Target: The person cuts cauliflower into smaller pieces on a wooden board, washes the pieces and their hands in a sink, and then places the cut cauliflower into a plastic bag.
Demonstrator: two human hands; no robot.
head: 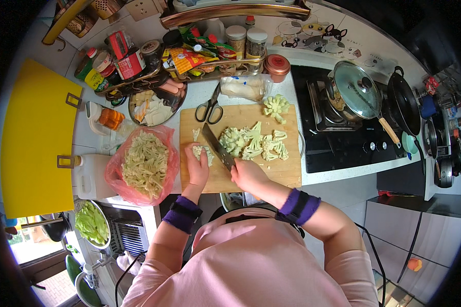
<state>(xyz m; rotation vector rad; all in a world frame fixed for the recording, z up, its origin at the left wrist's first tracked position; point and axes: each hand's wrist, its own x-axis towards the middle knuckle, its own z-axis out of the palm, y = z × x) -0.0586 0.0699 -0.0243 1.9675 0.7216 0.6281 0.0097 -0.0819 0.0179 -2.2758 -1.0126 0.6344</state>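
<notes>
My right hand grips the handle of a cleaver, its blade slanting up and left over the wooden cutting board. On the board's left side my left hand is closed around a small cauliflower piece. Right of the blade lie a larger cauliflower chunk and several cut florets. Another cauliflower piece rests at the board's far right corner. Black-handled scissors lie across the board's far edge. Left of the board, a red plastic bag holds a heap of cut cauliflower.
A plate of sliced food and sausages stands behind the bag, near a spice rack with jars and packets. To the right, a lidded pot and a wok sit on the gas stove. A white jug stands far left.
</notes>
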